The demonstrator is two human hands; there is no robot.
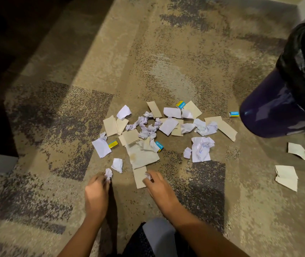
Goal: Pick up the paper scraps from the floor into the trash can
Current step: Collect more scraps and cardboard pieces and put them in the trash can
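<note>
Both hands were gathering: the left hand (96, 191) pinched a white scrap (108, 174), the right hand (157, 184) another (148, 176). Most paper scraps (148, 130) lay on the floor (166, 62); next, carry to the trash can (277, 108).

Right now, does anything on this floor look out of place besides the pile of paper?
Yes. Small blue-and-yellow boxes lie mixed among the paper scraps, one stray by the trash can. Two tan pieces sit apart on the right. Each hand, left and right, pinches a crumpled bit.
</note>
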